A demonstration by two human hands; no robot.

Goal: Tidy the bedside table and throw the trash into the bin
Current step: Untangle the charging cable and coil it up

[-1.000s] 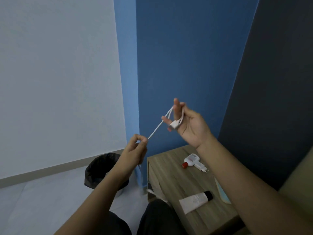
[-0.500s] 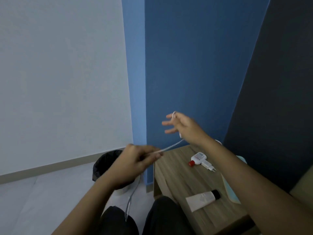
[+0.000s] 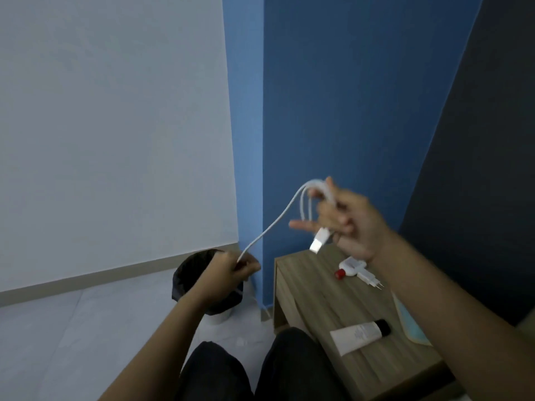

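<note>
A white charging cable (image 3: 278, 221) runs through the air between my two hands. My right hand (image 3: 344, 218) is raised above the wooden bedside table (image 3: 315, 302), with loops of the cable wound around its fingers and the USB plug (image 3: 320, 244) hanging from them. My left hand (image 3: 228, 270) is lower, over the black bin (image 3: 188, 279), pinching the cable's loose length, which trails down to the floor. On the table lie a white charger plug with a red-capped piece (image 3: 354, 269), a white tube with a black cap (image 3: 359, 334) and a blue face mask (image 3: 411, 322).
The bin stands on the pale floor left of the table, in the corner where a white wall meets a blue wall. A dark panel rises behind the table on the right. My knees (image 3: 260, 369) in dark trousers are at the bottom centre.
My right hand has turned and risen, and more cable is looped round its fingers. My left hand has dropped a little toward the bin, still pinching the cable.
</note>
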